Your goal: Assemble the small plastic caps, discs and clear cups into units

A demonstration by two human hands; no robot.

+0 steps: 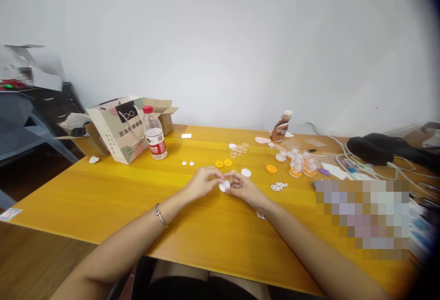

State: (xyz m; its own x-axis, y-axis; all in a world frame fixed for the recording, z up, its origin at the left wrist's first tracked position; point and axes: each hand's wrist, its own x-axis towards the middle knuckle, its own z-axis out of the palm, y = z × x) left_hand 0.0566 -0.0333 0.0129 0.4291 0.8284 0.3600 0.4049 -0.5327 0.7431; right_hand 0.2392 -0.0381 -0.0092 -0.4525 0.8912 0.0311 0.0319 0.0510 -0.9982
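Note:
A small round white plastic disc is pinched between my two hands, just above the table. My left hand has its fingertips at the disc's upper left edge. Along the other edge, the thumb and fingers of my right hand grip it. Two yellow discs lie just beyond my fingers, with another white disc to the right. Two small white pegged pieces stand left of these. A flat white cut-out piece is partly covered by my right forearm.
A water bottle and a paper bag stand at the left. Clear rings, an orange disc, white cut-out pieces and clustered clear-and-orange parts lie on the right. Behind them is a brown drink bottle; cables trail farther right.

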